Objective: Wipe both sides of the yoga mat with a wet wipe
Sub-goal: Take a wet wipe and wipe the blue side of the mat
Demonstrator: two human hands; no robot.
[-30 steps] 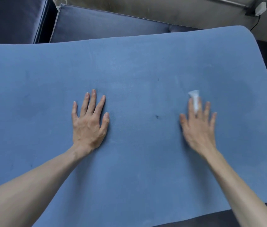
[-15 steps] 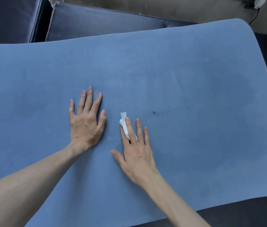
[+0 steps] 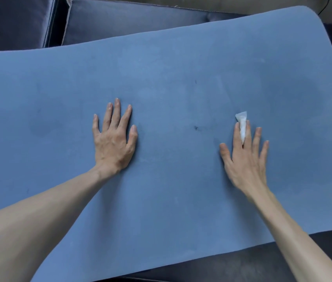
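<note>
The yoga mat (image 3: 171, 78) lay flat, spanning the view over dark cushions (image 3: 130, 19). At centre-left, the left hand (image 3: 114, 139) rested palm-down on the mat, fingers straight and spread, grasping nothing. To the right, the right hand (image 3: 244, 159) pressed flat on the mat, fingers extended; the wet wipe (image 3: 242, 124) sat trapped between its index and middle fingers, its tip protruding beyond them.
</note>
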